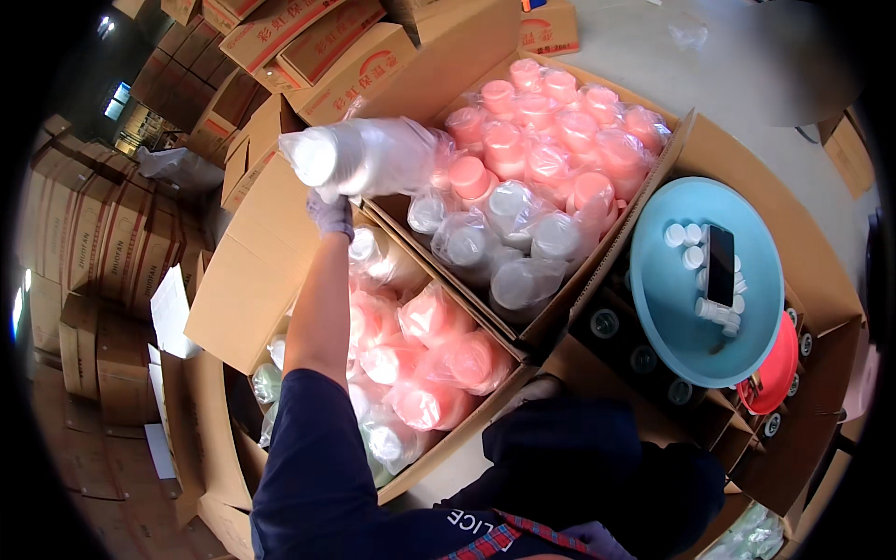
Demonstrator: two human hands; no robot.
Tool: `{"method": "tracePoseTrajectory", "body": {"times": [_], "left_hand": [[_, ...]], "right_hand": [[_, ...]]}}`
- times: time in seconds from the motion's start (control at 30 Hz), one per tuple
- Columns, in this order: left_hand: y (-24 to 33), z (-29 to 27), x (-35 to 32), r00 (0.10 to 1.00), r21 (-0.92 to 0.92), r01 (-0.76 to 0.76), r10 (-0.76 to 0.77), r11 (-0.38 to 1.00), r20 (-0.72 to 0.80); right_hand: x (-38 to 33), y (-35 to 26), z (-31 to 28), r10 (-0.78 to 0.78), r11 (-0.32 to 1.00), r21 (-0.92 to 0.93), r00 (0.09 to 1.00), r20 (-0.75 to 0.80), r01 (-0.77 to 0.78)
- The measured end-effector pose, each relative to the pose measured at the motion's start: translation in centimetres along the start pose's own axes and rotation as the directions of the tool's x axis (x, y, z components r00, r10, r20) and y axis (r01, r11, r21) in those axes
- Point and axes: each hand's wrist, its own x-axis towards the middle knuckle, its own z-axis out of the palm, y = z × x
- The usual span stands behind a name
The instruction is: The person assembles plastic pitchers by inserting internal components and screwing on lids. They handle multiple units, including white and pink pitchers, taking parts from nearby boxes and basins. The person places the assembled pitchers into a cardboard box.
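Left hand point(330, 213), in a pale purple glove, is raised with fingers point(327, 201) clenched around the underside of a bagged stack point(364, 157) of white cups or lids. The stack lies near horizontal, held up in the air over the gap between two open cartons. Its round white end points left of the fingers and the loose bag tail trails right.

Handling, as a judgement: light, and stiff along its length. The plastic film looks slick and crinkly, so a one-hand grip at mid-length may slide. Taking hold around the body of the stack, not the loose film, seems safest. The thin plastic parts could dent if squeezed hard.

Right hand point(597, 539) shows only as a gloved bit at the lower edge. Cannot tell if its fingers are released or clenched.

Just right of the left fingers is the far carton point(611, 238), packed with pink and white bagged stacks. Below the fingers, the near carton point(245, 280) holds more pink bags. Further right, a blue basin point(667, 327) holds small white caps point(686, 238) and a dark phone point(720, 264), and a red basin point(777, 373) is under it. More stacked cartons stand to the left.
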Motion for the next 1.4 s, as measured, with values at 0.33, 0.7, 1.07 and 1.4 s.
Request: {"method": "tracePoseTrajectory", "body": {"times": [0.33, 0.7, 1.07, 1.4], "left_hand": [[-1.8, 4.5, -1.6, 0.958, 0.878, -0.256, -0.019, 0.406, 0.288], [-12.6, 8.9, 4.4, 0.643, 0.9, -0.429, -0.673, 0.08, 0.366], [-10.7, 10.2, -5.7, 0.737, 0.555, -0.668, -0.336, -0.496, 0.587], [2.6, 10.4, 0.8, 0.225, 0.471, -0.881, -0.914, -0.042, 0.339]], "right_hand": [[0.9, -1.8, -3.1, 0.037, 0.999, 0.031, 0.999, -0.004, -0.037], [1.5, -3.7, -7.1, 0.059, 0.996, 0.065, 0.998, 0.0, -0.059], [1.3, -4.8, -8.7, 0.07, 0.993, 0.102, 0.997, -0.034, -0.066], [1.6, -5.4, -9.8, 0.072, 0.994, 0.081, 0.997, -0.017, -0.071]]}}
